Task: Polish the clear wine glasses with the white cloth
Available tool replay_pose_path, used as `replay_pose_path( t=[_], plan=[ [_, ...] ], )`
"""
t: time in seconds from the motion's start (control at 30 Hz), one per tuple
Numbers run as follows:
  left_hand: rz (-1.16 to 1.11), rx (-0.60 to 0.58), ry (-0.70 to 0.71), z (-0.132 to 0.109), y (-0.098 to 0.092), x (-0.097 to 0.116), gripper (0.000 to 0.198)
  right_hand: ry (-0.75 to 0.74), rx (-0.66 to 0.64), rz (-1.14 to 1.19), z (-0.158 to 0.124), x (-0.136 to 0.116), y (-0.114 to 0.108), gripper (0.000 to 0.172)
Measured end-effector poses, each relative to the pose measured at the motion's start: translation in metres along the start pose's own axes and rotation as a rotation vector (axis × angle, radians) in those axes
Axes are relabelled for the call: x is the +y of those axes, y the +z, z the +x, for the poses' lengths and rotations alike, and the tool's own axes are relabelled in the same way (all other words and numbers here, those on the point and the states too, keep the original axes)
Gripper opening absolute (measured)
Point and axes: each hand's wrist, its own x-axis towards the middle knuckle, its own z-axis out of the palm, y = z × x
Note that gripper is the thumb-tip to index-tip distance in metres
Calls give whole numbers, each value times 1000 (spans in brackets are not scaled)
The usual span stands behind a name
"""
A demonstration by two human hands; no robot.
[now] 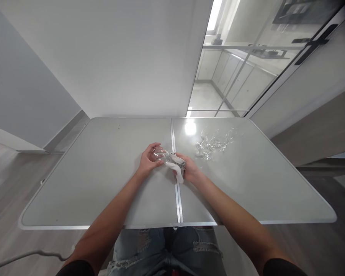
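Observation:
My left hand (148,160) is wrapped round the bowl of a clear wine glass (160,154), which lies on its side above the middle of the table. A white cloth (177,165) is bunched in my right hand (187,167), its loose end hanging down towards me. The cloth covers the stem end of the glass, so the foot is hidden. Both hands are close together near the table's centre seam.
Several clear stemmed glasses (215,143) lie or stand close together on the right half of the folding table (103,153). A metal seam (178,203) splits the tabletop. A white wall (117,57) and a glass door (232,65) stand behind it.

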Motion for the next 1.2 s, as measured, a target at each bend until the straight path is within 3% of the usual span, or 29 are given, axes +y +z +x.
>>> replay_pose_path(
  t=[0.13,0.3,0.37,0.47,0.63,0.83,1.07,1.2],
  plan=[
    [69,-48,-47,-3,2,3,66,-118,134,59,3,6,1,21],
    [114,-12,-80,-6,5,9,61,-482,471,81,9,5,-8,29],
    [128,46,-54,-6,4,8,62,-603,531,67,9,2,-12,34],
    [147,148,-7,-5,3,5,62,-672,491,-11,7,2,-10,35],
    [196,250,43,-6,4,3,61,-594,292,-91,4,11,0,27],
    [221,120,48,-10,8,6,62,-578,339,-59,5,8,-1,30],
    [338,311,179,-8,7,2,61,-591,306,-183,8,14,-1,28],
    [395,233,201,-10,7,0,60,-613,354,-114,8,10,-1,28]
  ],
)
